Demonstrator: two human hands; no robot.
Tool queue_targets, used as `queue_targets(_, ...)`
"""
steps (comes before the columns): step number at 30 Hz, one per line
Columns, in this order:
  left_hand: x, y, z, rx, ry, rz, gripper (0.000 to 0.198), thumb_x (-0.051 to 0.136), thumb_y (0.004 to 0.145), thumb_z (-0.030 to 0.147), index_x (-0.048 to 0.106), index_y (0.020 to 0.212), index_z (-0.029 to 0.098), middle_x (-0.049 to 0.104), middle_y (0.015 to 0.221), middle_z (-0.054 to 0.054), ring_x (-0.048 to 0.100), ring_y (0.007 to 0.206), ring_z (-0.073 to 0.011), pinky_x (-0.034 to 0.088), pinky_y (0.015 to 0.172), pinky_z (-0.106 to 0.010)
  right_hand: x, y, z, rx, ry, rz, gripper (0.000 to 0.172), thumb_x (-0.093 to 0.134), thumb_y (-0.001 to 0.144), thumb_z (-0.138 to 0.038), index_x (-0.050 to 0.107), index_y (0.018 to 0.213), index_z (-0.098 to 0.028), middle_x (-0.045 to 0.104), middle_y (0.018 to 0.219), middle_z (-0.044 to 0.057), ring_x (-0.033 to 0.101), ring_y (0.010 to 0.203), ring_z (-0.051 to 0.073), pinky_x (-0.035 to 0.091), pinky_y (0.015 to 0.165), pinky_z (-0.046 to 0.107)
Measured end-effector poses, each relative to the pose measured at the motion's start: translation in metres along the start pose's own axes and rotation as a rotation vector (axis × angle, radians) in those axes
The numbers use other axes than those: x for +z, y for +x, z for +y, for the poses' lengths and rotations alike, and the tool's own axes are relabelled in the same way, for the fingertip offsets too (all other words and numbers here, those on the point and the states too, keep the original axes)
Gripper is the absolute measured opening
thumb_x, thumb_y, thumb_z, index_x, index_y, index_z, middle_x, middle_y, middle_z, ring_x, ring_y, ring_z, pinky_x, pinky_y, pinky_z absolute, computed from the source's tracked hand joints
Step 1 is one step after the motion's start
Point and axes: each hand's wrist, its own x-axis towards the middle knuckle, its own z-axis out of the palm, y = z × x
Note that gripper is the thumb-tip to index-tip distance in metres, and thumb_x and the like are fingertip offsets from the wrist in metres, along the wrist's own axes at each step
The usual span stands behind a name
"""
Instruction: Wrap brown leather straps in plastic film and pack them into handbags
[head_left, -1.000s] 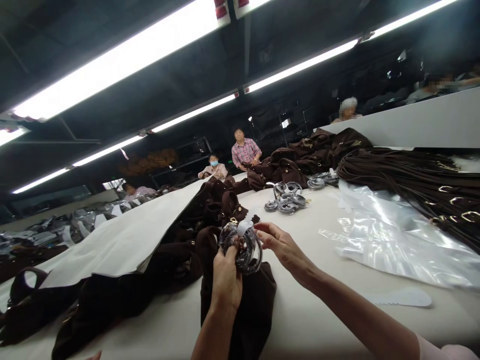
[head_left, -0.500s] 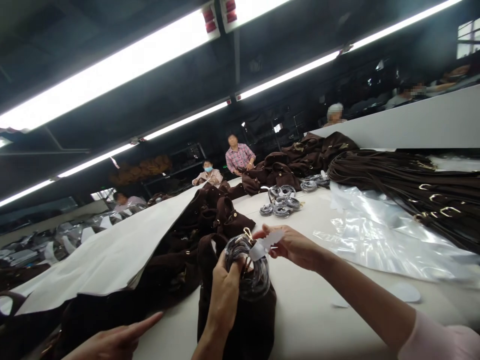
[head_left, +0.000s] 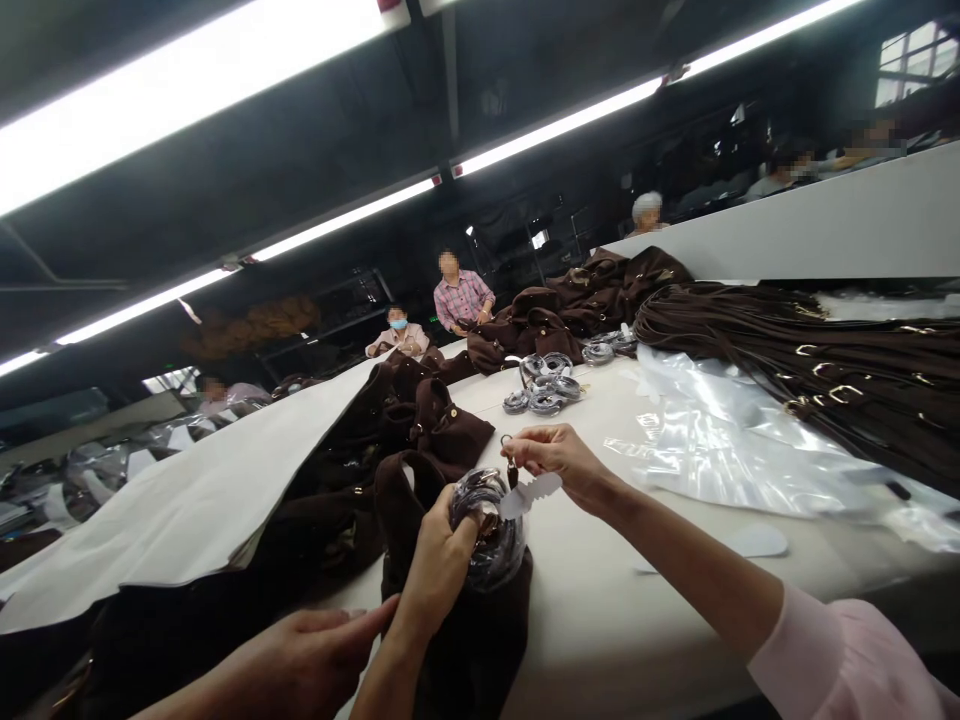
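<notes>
My left hand [head_left: 442, 550] grips a coiled dark strap [head_left: 491, 565] wrapped in clear plastic, with the thumb in the middle of the coil. Above the coil, my right hand [head_left: 551, 458] pinches a metal clasp [head_left: 510, 448] at the strap's end between thumb and fingertips. A white paper tag [head_left: 532, 493] hangs beside the clasp, over the coil's upper right edge. Directly below stands a dark brown bag [head_left: 480, 650], its handle rising behind my left hand.
Another person's hand [head_left: 330, 645] reaches in from the lower left, near my left wrist. Wrapped coils [head_left: 544, 385], plastic sleeves [head_left: 720, 440], brown straps [head_left: 787, 350] and piled bags [head_left: 562, 320] lie on the white table [head_left: 592, 610]. People sit or stand farther back.
My right hand has lifted the clasp slightly away from the coil. The other person's hand has moved right, towards my left wrist. The view has shifted a little.
</notes>
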Motion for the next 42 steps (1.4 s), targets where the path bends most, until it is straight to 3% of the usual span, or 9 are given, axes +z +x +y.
queue_targets(5, 0.000, 0.000, -0.001, 0.004, 0.043, -0.069, 0.025, 0.075, 0.064, 0.019, 0.074, 0.089, 0.022, 0.070, 0.076, -0.005, 0.066, 0.077, -0.0263, 0.054, 0.068, -0.033, -0.004, 0.001, 0.002, -0.045, 0.010, 0.049, 0.031, 0.080, 0.069, -0.041, 0.073, 0.075, -0.011, 0.061, 0.065, 0.001, 0.043, 0.055, 0.009, 0.030, 0.053, 0.023)
queue_targets(15, -0.011, 0.003, 0.008, 0.059, 0.158, -0.280, 0.014, 0.073, 0.063, 0.016, 0.070, 0.075, 0.023, 0.069, 0.074, -0.005, 0.064, 0.071, -0.0257, 0.052, 0.066, -0.032, -0.005, -0.004, 0.003, 0.154, -0.106, -0.350, 0.041, 0.081, 0.069, -0.048, 0.074, 0.084, -0.011, 0.066, 0.077, 0.004, 0.054, 0.068, 0.014, 0.041, 0.064, 0.025)
queue_targets(18, -0.013, 0.008, 0.003, 0.102, 0.187, -0.240, 0.014, 0.072, 0.063, 0.016, 0.068, 0.074, 0.024, 0.068, 0.071, -0.005, 0.063, 0.067, -0.0244, 0.051, 0.062, -0.031, 0.006, -0.010, 0.013, 0.102, -0.164, -0.276, 0.042, 0.072, 0.078, -0.053, 0.070, 0.085, -0.012, 0.062, 0.071, 0.002, 0.052, 0.063, 0.013, 0.039, 0.059, 0.024)
queue_targets(23, -0.008, 0.017, -0.006, 0.184, 0.268, -0.072, 0.016, 0.070, 0.066, 0.016, 0.064, 0.078, 0.025, 0.066, 0.070, -0.003, 0.064, 0.067, -0.0251, 0.051, 0.063, -0.034, 0.033, -0.031, 0.021, -0.184, -0.661, -0.059, 0.037, 0.040, 0.100, -0.043, 0.065, 0.098, -0.016, 0.065, 0.084, 0.006, 0.058, 0.076, 0.020, 0.042, 0.070, 0.029)
queue_targets(27, -0.008, 0.021, -0.002, 0.120, 0.377, -0.068, 0.017, 0.066, 0.073, 0.020, 0.059, 0.089, 0.022, 0.067, 0.080, -0.002, 0.066, 0.079, -0.0252, 0.053, 0.076, -0.039, 0.043, -0.036, 0.013, -0.211, -0.683, -0.150, 0.041, 0.056, 0.094, -0.033, 0.051, 0.130, -0.015, 0.065, 0.108, 0.011, 0.060, 0.095, 0.024, 0.044, 0.082, 0.031)
queue_targets(32, -0.029, 0.014, 0.006, 0.111, 0.342, -0.181, 0.038, 0.063, 0.083, 0.035, 0.054, 0.117, 0.017, 0.066, 0.115, -0.010, 0.063, 0.107, -0.0252, 0.051, 0.094, -0.038, 0.031, -0.013, 0.004, -0.247, -0.549, -0.217, 0.023, 0.051, 0.091, -0.021, 0.062, 0.111, -0.017, 0.066, 0.101, 0.006, 0.059, 0.089, 0.020, 0.046, 0.078, 0.028)
queue_targets(35, -0.043, -0.007, -0.006, 0.123, 0.629, -0.200, 0.061, 0.071, 0.080, 0.036, 0.047, 0.133, 0.016, 0.057, 0.134, -0.014, 0.052, 0.126, -0.0288, 0.042, 0.108, -0.045, 0.014, 0.002, -0.001, -0.197, -0.435, -0.079, 0.021, 0.054, 0.090, -0.031, 0.062, 0.099, -0.015, 0.065, 0.088, 0.005, 0.056, 0.072, 0.017, 0.043, 0.062, 0.026)
queue_targets(38, -0.041, -0.031, -0.028, 0.247, 1.124, -0.051, 0.076, 0.081, 0.067, 0.019, 0.048, 0.134, 0.009, 0.054, 0.135, -0.021, 0.044, 0.133, -0.0368, 0.034, 0.112, -0.055, 0.004, 0.012, -0.004, -0.164, -0.281, 0.055, 0.029, 0.061, 0.086, -0.043, 0.060, 0.086, -0.014, 0.059, 0.072, 0.001, 0.047, 0.060, 0.013, 0.037, 0.053, 0.024)
queue_targets(42, -0.028, -0.049, -0.043, 0.442, 1.438, 0.049, 0.067, 0.079, 0.063, 0.006, 0.052, 0.124, -0.002, 0.061, 0.121, -0.026, 0.053, 0.120, -0.0403, 0.044, 0.103, -0.057, 0.018, 0.010, -0.003, -0.048, 0.009, -0.006, 0.040, 0.076, 0.074, -0.048, 0.062, 0.086, -0.013, 0.060, 0.075, 0.001, 0.052, 0.067, 0.014, 0.043, 0.061, 0.024)
